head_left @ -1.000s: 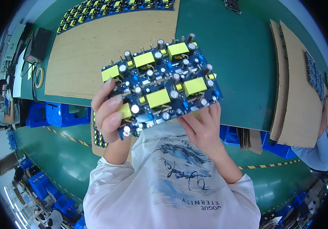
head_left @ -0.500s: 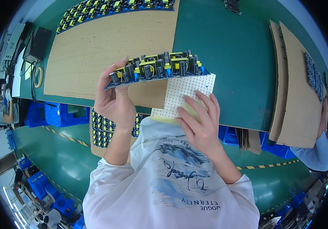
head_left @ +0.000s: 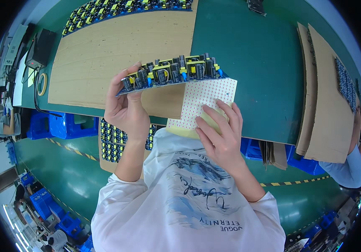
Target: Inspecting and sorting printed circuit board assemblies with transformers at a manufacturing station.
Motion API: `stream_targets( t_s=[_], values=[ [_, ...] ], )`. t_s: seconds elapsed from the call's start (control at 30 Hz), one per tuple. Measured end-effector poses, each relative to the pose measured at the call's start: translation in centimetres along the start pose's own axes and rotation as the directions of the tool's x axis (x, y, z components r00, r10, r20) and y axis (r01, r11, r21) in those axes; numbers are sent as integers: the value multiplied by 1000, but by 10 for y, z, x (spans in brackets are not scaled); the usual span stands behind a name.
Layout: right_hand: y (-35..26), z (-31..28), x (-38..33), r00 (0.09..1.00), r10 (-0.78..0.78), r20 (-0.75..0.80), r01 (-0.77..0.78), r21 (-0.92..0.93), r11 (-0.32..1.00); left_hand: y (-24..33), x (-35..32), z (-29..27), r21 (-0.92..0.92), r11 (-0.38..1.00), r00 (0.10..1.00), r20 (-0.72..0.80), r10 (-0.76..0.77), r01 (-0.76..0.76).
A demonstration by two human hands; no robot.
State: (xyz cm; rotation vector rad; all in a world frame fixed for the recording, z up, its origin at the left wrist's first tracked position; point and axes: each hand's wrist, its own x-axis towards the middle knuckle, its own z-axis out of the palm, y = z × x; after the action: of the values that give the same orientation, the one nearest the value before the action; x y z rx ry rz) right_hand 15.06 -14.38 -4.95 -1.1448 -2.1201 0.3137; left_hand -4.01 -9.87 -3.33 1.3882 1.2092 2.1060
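My left hand (head_left: 128, 107) grips the left end of a long circuit board panel (head_left: 174, 75). It is held up over the table, tilted so its edge faces me. Black cylindrical capacitors, yellow-wrapped transformers and small blue parts stand on it. My right hand (head_left: 222, 136) lies with fingers spread on a white label sheet (head_left: 193, 103) dotted with rows of small red marks. Pale yellow backing shows under those fingers and along the sheet's near edge. The sheet lies below and right of the panel, at the table's near edge. Whether a label is under a fingertip is hidden.
A large cardboard sheet (head_left: 121, 50) covers the left of the green table (head_left: 247, 54). More circuit boards (head_left: 126, 8) line its far edge. A tape roll (head_left: 42, 84) and black box (head_left: 42, 48) sit left. Cardboard sheets (head_left: 331, 96) stand right, near another person's arm (head_left: 348, 168).
The right end of the panel has shifted slightly up and left, tilting a little more. My right hand has barely moved on the label sheet.
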Motion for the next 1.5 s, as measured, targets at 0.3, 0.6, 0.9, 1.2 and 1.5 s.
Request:
stream_targets(
  t_s=[0.3,0.6,0.9,1.2,1.5],
  values=[
    [1,-2,3,1000,-4,11,4,22,1000,-18,-1,-5,133,990,998,-45,-42,48],
    [-3,3,-2,996,-91,-4,91,-5,996,-18,-4,-3,73,995,996,-56,-69,73],
    [1,7,-2,976,-216,-22,213,-99,972,-16,-5,-3,83,991,994,-20,-107,108],
    [-2,-5,6,974,-163,-154,178,90,980,-15,-5,-3,84,992,995,0,-98,98],
    [29,-31,87,933,-134,-333,192,146,971,-13,-6,-6,225,960,976,175,127,-165]
  ],
)
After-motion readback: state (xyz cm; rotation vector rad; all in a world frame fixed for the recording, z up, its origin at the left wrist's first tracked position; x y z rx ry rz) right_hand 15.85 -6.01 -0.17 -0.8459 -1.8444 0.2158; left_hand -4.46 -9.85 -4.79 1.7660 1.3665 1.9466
